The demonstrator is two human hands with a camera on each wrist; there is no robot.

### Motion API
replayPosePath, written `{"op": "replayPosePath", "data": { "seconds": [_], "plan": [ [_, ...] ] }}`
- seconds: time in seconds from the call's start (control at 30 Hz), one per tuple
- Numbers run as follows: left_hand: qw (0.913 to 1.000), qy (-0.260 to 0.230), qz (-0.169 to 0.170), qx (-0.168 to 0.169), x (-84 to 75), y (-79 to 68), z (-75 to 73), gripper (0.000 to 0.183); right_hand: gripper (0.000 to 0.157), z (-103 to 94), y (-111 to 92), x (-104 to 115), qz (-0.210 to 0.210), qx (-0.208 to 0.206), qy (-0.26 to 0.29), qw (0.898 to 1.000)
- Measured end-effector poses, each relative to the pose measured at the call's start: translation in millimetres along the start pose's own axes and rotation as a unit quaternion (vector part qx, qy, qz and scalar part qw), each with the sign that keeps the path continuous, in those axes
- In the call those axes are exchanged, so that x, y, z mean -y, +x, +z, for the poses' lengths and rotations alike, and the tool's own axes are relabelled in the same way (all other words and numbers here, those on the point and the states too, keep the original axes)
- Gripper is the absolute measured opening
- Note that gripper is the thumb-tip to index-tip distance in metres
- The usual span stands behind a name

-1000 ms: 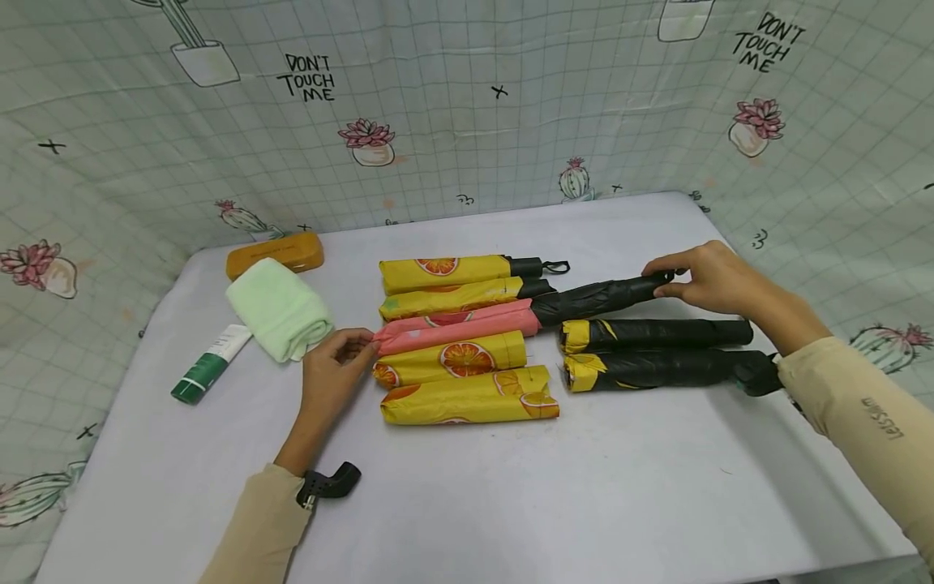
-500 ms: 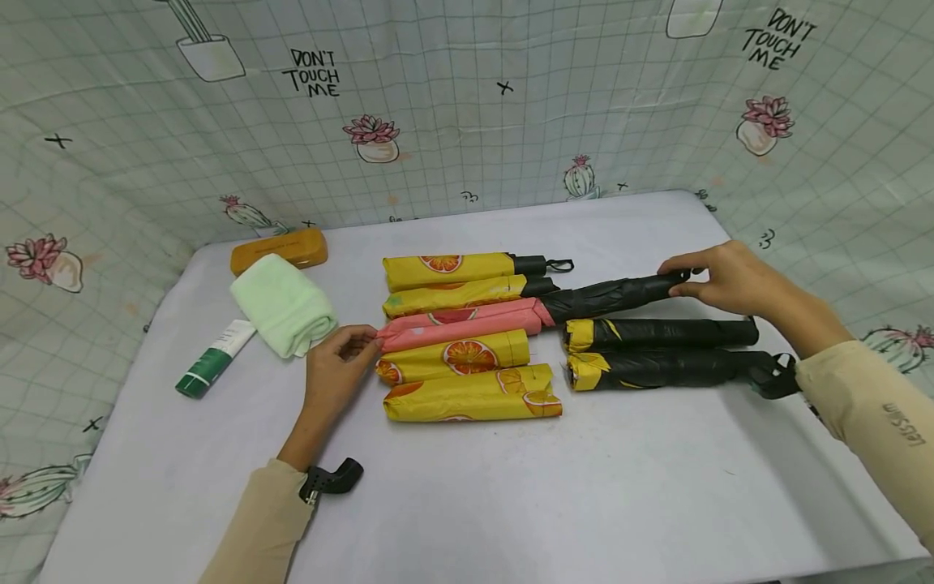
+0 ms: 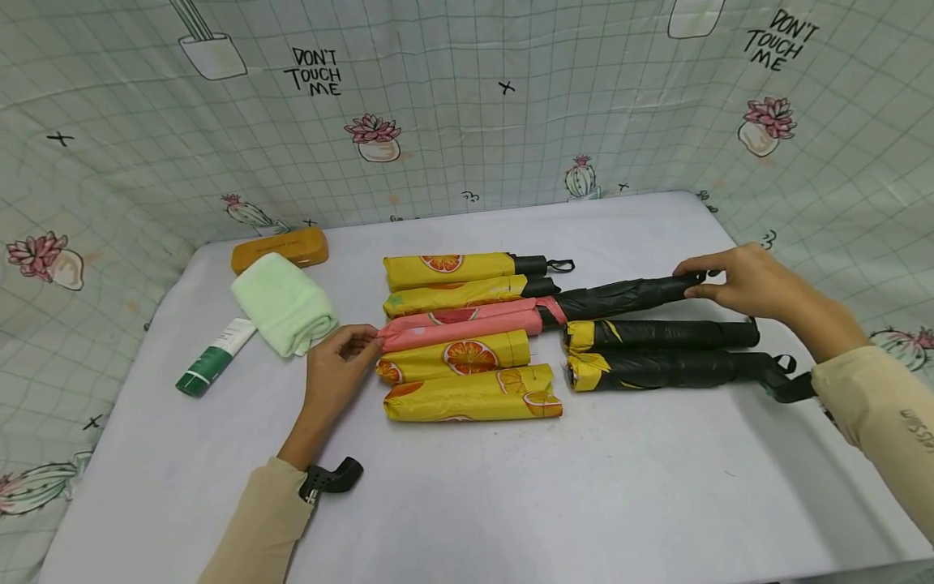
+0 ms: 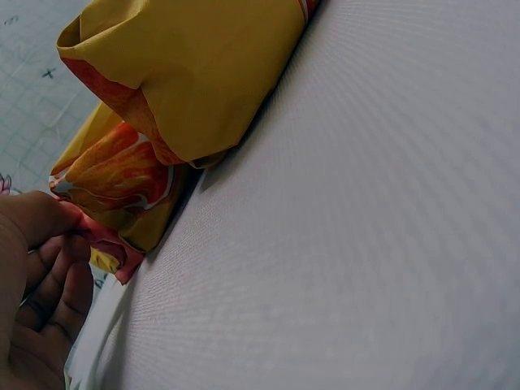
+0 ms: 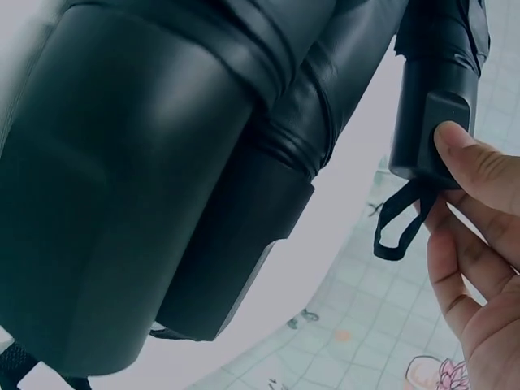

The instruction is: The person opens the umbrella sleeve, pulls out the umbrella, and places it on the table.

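Observation:
In the head view, my left hand pinches the left end of a pink umbrella sleeve with a watermelon print. My right hand grips the handle end of a black folded umbrella, whose left end is still inside the sleeve's mouth. In the right wrist view, the thumb presses on the umbrella handle, below which a wrist loop hangs. The left wrist view shows thumb and finger on the pink sleeve tip. Two bare black umbrellas lie just in front of the right hand's umbrella.
Yellow orange-print sleeves lie in front of the pink one. Two yellow-sleeved umbrellas lie behind it. At left are a green towel, a green-and-white tube and an orange case.
My right hand has moved to the right, drawing the black umbrella further out of the pink sleeve. The left hand keeps its pinch on the sleeve's end.

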State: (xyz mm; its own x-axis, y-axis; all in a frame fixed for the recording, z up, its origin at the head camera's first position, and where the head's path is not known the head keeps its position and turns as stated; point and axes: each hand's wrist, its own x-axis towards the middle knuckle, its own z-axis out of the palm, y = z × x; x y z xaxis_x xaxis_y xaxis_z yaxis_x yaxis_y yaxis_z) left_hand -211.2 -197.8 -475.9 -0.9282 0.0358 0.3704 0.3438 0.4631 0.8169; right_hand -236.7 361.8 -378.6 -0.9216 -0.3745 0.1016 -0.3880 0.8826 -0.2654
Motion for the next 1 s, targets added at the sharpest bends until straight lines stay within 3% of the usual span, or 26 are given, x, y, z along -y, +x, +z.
{"op": "replayPosePath", "data": {
  "seconds": [1.0],
  "plan": [
    [0.9999,-0.006,-0.011,0.007,3.6,0.6,0.5,0.014,0.033,-1.9,-29,-28,0.016,-0.018,-0.011,1.000]
  ]
}}
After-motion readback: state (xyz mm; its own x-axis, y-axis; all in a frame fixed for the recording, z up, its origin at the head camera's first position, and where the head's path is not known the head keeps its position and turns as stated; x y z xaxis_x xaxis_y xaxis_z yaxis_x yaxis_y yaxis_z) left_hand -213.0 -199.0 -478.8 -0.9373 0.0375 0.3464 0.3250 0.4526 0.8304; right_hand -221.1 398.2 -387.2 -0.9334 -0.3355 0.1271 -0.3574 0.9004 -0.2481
